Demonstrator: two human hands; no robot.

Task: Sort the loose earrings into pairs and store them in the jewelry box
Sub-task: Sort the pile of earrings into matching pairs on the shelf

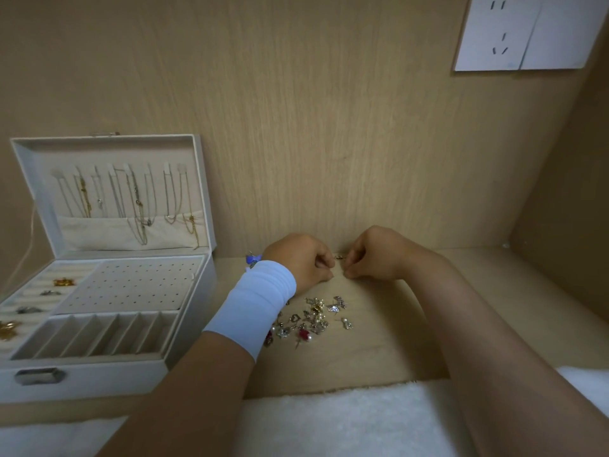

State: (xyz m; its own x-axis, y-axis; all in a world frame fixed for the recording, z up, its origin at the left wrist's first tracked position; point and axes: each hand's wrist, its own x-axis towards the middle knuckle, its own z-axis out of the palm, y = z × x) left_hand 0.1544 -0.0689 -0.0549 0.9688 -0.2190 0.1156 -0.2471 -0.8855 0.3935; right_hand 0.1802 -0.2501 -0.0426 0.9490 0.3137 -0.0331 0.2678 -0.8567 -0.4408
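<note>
Pinching a tiny silvery metal earring [339, 257] between left hand [303, 258] and right hand [375, 255], fingers curled, knuckles up.

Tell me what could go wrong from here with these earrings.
1. The earring pinched between the left hand and right hand is tiny. A slip could drop it into the pile, where it would be hard to find.
2. The wristband sits right by the pile. Swinging that arm toward the box could sweep pieces toward the front edge of the table.
3. A blue piece lies behind the left wrist, apart from the pile, and may be overlooked.
</note>
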